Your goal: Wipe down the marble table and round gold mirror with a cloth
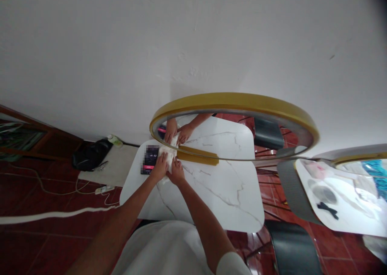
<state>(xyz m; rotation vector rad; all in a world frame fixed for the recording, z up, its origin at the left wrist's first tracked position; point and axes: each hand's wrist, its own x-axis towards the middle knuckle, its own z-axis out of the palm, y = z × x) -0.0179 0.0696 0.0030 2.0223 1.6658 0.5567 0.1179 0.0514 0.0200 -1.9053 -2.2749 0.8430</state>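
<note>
A bunched white cloth (168, 150) lies on the white marble-patterned table (211, 190), close against the foot of a round mirror. My left hand (160, 167) has its fingers closed on the cloth's near left part. Beside it, my right hand (177, 173) grips the near right part, fingers bent into the fabric. Both hands and the cloth show again in the mirror glass. Just left of my left hand is a dark phone (149, 161) with a lit screen, partly blurred.
The mirror's gold frame (236, 101) rises behind my hands, its gold base (196, 156) on the table. Dark chairs (293, 246) and a second white table (338, 210) stand right. On the left floor are a black bag (92, 155), a bottle (115, 140) and cables.
</note>
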